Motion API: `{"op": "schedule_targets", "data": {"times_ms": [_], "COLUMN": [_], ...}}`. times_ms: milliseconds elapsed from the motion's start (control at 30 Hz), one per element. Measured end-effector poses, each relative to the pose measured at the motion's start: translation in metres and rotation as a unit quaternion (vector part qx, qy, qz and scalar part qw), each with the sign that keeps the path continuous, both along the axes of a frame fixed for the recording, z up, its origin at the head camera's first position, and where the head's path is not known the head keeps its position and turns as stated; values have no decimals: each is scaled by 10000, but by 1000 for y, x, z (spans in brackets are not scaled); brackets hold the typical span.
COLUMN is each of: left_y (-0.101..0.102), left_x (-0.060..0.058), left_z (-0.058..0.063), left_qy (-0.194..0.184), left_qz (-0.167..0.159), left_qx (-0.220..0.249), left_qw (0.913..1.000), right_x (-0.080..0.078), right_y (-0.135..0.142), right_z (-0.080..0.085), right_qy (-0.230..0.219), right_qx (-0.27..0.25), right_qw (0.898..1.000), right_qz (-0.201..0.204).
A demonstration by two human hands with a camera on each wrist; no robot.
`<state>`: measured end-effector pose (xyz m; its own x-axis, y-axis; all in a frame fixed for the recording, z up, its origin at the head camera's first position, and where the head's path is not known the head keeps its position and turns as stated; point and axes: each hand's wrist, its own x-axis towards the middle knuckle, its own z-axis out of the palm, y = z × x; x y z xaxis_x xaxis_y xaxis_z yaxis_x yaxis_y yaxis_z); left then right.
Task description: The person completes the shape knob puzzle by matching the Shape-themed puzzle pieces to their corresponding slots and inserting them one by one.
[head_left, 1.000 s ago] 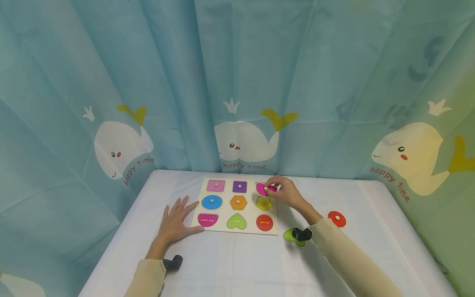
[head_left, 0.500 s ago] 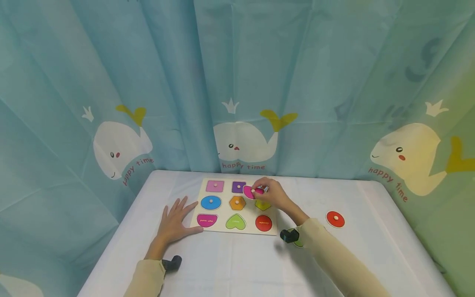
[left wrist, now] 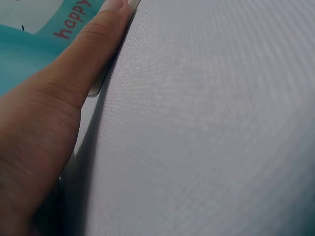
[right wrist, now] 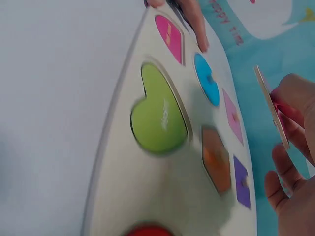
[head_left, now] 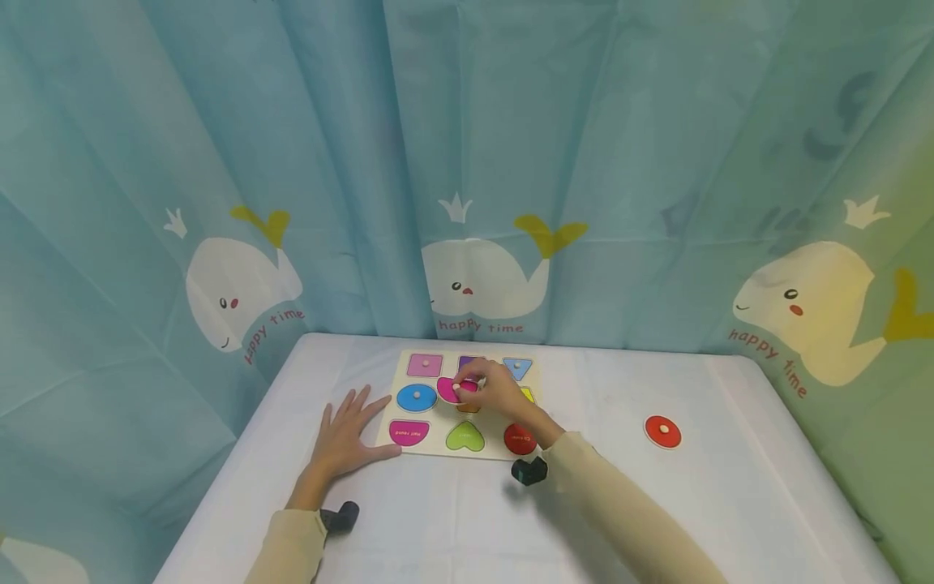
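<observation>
My right hand (head_left: 503, 393) pinches the small knob of a magenta half-round puzzle piece (head_left: 446, 390), held above the middle of the white shape board (head_left: 438, 430). In the right wrist view the piece (right wrist: 271, 107) appears edge-on, raised off the board. My left hand (head_left: 343, 442) rests with spread fingers at the board's left side, thumb and index fingertip right at its edge. In the front row are the half-round recess (head_left: 409, 432), the green heart recess (head_left: 464, 435) and the red circle recess (head_left: 519, 439), partly overlapped by my wrist.
A red circle piece (head_left: 662, 432) with a knob lies on the white table to the right. Knobbed pieces sit in the board, among them a blue oval (head_left: 417, 397), a pink rectangle (head_left: 425, 365) and a light blue triangle (head_left: 517, 368). A whale-print curtain (head_left: 350, 162) hangs behind.
My right hand has carried the half-round piece leftward across the board, uncovering the triangle. The green heart piece right of the board is now hidden by my right arm. My left hand stays put.
</observation>
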<state>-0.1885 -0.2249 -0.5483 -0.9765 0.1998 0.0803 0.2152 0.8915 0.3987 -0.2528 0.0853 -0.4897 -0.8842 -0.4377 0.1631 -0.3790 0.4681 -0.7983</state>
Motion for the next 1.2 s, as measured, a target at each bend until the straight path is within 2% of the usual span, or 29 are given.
{"op": "schedule_targets", "data": {"times_ms": [133,567,767,1033,1200], "left_y": [0,-2,-1,-1,-2], "left_x": [0,-1,-1,-1,-2], "left_z": [1,1,2,2,1], "left_qy": [-30,-53,-43,-43,-9], "left_qz": [8,-45,-82,-91,-95], "left_qx": [-55,-121,-30,-5,-88], "left_qw": [10000,9999,10000,9999,9999], "right_x": [3,13,19,24,26], "right_y": [-16,-49,-60,-72,-74], "right_z": [-1,-16,-23,-32,-36], "right_qy": [-124,-142,-6,-154,-31], "right_qx": [-11,141,72,43,97], "right_qw": [9999,9992,9981,9979,9977], "right_qz": [99,335,606,634,668]}}
